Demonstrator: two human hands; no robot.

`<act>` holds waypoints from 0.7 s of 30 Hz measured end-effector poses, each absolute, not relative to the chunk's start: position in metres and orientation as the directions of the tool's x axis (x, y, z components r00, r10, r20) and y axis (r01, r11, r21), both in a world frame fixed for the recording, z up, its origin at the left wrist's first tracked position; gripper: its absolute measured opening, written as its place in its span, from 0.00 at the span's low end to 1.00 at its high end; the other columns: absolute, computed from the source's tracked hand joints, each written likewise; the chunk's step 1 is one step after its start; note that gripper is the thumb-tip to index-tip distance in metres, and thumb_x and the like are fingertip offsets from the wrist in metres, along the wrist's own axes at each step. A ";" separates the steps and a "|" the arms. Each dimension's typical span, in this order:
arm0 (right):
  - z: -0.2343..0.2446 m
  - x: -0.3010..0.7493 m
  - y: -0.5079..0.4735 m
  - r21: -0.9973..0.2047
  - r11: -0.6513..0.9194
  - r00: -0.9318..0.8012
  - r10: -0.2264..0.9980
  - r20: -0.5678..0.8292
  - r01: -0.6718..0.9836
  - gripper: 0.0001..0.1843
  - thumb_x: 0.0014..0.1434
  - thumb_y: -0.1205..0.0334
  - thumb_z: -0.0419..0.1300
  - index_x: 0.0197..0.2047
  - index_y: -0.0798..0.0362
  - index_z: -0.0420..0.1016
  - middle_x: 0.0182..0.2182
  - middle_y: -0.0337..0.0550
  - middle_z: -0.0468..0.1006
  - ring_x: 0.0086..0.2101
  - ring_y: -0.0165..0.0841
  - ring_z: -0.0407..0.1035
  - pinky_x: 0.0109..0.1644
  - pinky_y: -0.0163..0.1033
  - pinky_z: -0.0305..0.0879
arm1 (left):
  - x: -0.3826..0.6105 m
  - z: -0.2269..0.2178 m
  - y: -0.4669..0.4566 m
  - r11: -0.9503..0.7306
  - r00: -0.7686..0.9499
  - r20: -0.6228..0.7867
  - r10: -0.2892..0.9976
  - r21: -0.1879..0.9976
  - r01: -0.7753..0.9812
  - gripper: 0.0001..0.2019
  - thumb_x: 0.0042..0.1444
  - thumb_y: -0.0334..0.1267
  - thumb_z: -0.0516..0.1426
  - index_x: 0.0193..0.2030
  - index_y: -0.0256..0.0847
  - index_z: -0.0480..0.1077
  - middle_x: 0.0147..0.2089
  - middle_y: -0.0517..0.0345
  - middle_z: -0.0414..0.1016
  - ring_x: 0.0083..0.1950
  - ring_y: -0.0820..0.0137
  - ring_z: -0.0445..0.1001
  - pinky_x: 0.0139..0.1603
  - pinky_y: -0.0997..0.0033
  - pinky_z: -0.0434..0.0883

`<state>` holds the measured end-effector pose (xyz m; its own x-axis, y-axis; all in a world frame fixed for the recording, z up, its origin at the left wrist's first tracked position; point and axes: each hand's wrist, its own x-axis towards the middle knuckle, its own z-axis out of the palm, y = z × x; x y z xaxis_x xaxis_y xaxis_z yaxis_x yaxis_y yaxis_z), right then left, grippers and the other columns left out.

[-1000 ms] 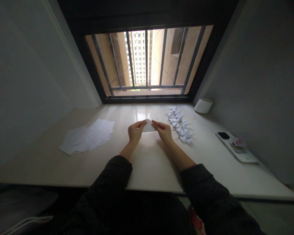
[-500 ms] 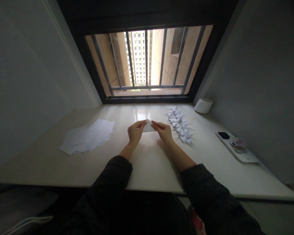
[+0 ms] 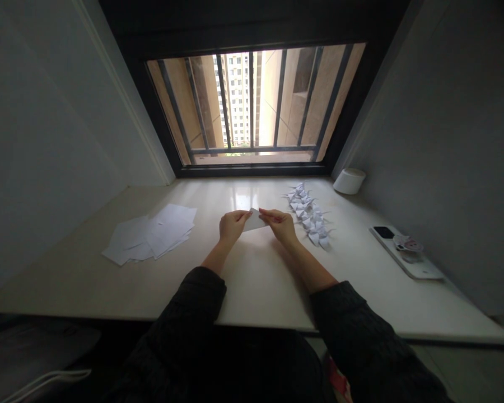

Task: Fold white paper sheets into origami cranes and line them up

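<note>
Head view: your left hand [image 3: 232, 225] and right hand [image 3: 282, 224] pinch opposite ends of folded paper [image 3: 255, 221], fingertips closed on it, likely to line up edges. Paper before window [image 3: 252, 106] centre, low over table [image 3: 256, 285]. Loose sheets [image 3: 151, 235] toward window's left, paper cranes [image 3: 309, 218] toward its right, within reach.

No readable text, label or number anywhere.

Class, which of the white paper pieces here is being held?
The folded piece pinched between left hand and right hand; loose sheets lie left, cranes right.
</note>
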<state>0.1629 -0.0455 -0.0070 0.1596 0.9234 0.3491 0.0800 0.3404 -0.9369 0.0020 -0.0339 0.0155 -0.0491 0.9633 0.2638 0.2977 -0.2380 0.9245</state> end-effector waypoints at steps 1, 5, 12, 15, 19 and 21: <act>-0.006 0.163 -0.046 -0.941 0.328 0.163 0.927 0.337 0.080 0.17 0.46 0.51 0.66 0.39 0.49 0.81 0.36 0.43 0.81 0.36 0.38 0.73 0.41 0.41 0.68 | 0.002 0.015 -0.033 -0.234 -0.054 0.261 0.964 0.928 0.291 0.10 0.45 0.47 0.63 0.30 0.44 0.79 0.31 0.55 0.80 0.35 0.64 0.75 0.32 0.71 0.66; -0.002 0.162 -0.046 -0.962 0.267 0.307 0.912 0.273 0.061 0.36 0.41 0.50 0.69 0.54 0.51 0.70 0.35 0.44 0.80 0.34 0.35 0.73 0.38 0.40 0.69 | 0.005 0.011 -0.031 -0.222 -0.085 0.248 0.965 0.945 0.239 0.12 0.45 0.48 0.62 0.31 0.43 0.79 0.30 0.55 0.80 0.33 0.64 0.74 0.30 0.72 0.65; -0.007 0.153 -0.045 -0.985 0.060 0.214 0.977 0.024 -0.161 0.24 0.37 0.44 0.69 0.31 0.55 0.76 0.28 0.44 0.77 0.29 0.33 0.71 0.29 0.37 0.69 | 0.015 0.005 -0.031 -0.179 -0.135 0.185 0.973 0.982 0.051 0.17 0.46 0.50 0.61 0.35 0.38 0.79 0.28 0.57 0.78 0.28 0.71 0.70 0.27 0.74 0.63; -0.010 0.147 -0.046 -0.982 0.026 0.176 0.984 -0.008 -0.187 0.22 0.37 0.45 0.69 0.29 0.54 0.76 0.29 0.45 0.79 0.29 0.34 0.72 0.29 0.37 0.68 | 0.021 0.003 -0.034 -0.146 -0.143 0.143 0.979 0.989 -0.013 0.17 0.46 0.50 0.61 0.35 0.37 0.79 0.28 0.57 0.77 0.27 0.73 0.69 0.27 0.74 0.64; -0.010 0.144 -0.048 -0.983 0.037 0.200 0.980 0.001 -0.178 0.22 0.39 0.44 0.68 0.30 0.54 0.78 0.29 0.46 0.80 0.28 0.34 0.72 0.29 0.37 0.66 | 0.026 0.002 -0.038 -0.110 -0.147 0.102 0.984 0.993 -0.048 0.18 0.46 0.51 0.61 0.35 0.37 0.78 0.29 0.56 0.77 0.28 0.73 0.69 0.28 0.74 0.64; -0.008 0.144 -0.048 -0.984 0.041 0.213 0.977 0.004 -0.172 0.22 0.40 0.44 0.68 0.29 0.55 0.79 0.27 0.46 0.80 0.27 0.34 0.72 0.29 0.37 0.65 | 0.027 0.002 -0.039 -0.098 -0.141 0.088 0.986 0.993 -0.067 0.18 0.46 0.51 0.61 0.35 0.37 0.78 0.31 0.55 0.78 0.29 0.72 0.70 0.28 0.74 0.65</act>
